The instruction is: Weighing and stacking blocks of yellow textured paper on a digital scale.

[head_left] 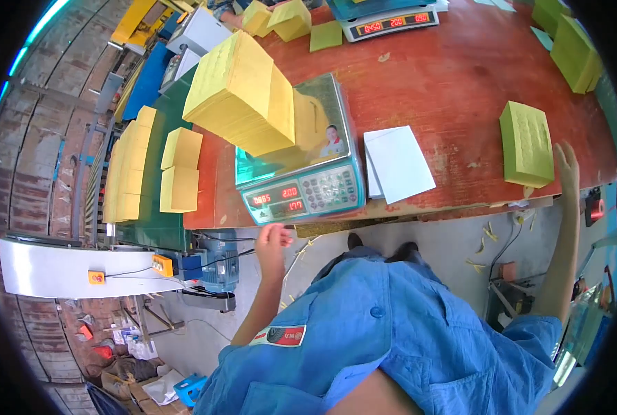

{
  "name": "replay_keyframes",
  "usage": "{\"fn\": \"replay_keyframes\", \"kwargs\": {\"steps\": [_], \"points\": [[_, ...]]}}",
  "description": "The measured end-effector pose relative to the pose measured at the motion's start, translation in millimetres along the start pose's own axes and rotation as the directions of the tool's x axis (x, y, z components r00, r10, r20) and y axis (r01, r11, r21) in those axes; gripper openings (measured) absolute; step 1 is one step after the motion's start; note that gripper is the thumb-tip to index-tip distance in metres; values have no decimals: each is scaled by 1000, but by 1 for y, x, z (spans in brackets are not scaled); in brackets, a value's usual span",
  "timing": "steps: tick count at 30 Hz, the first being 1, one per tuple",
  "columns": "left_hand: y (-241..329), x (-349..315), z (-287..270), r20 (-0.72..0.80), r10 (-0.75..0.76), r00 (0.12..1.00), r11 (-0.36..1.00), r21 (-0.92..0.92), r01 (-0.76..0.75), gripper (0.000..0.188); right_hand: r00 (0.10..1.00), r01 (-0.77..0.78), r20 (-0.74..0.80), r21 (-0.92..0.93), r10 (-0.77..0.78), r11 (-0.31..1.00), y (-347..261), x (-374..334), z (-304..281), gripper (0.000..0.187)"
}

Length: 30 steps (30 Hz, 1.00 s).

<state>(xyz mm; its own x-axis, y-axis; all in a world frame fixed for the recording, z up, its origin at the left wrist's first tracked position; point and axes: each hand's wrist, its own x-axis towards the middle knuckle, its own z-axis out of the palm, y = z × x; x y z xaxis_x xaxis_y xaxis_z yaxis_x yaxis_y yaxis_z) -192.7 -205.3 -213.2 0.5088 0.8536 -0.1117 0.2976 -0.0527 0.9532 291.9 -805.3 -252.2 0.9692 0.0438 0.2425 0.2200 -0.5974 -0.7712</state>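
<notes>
My left hand (pixel 274 236), its fingers loosely curled with nothing visible in them, hovers at the front edge of a teal digital scale (pixel 301 196) with a lit red display. On the scale's shiny pan stands a tall stack of yellow paper (pixel 243 90). My right hand (pixel 568 166) has its fingers stretched out beside a yellow-green paper bundle (pixel 528 145) at the right of the red table. Whether its fingers touch the bundle I cannot tell. White sheets (pixel 400 162) lie just right of the scale.
A second scale (pixel 390 24) stands at the far side of the red table (pixel 454 83). Several yellow stacks (pixel 130 166) sit on a green conveyor (pixel 158 173) at left. More paper bundles (pixel 575 55) stand far right. A blue motor (pixel 218 259) is below the table.
</notes>
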Motion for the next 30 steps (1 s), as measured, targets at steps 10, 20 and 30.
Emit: {"fn": "replay_keyframes", "kwargs": {"steps": [10, 20, 30], "points": [[28, -54, 108, 540, 31, 841, 993, 81, -88, 19, 922, -295, 327, 254, 205, 921, -120, -50, 61, 41], [124, -94, 277, 604, 731, 316, 555, -259, -790, 16, 923, -246, 354, 248, 148, 937, -145, -103, 95, 39], [137, -80, 328, 615, 785, 77, 175, -100, -980, 14, 916, -386, 359, 655, 182, 650, -156, -132, 80, 43]]}}
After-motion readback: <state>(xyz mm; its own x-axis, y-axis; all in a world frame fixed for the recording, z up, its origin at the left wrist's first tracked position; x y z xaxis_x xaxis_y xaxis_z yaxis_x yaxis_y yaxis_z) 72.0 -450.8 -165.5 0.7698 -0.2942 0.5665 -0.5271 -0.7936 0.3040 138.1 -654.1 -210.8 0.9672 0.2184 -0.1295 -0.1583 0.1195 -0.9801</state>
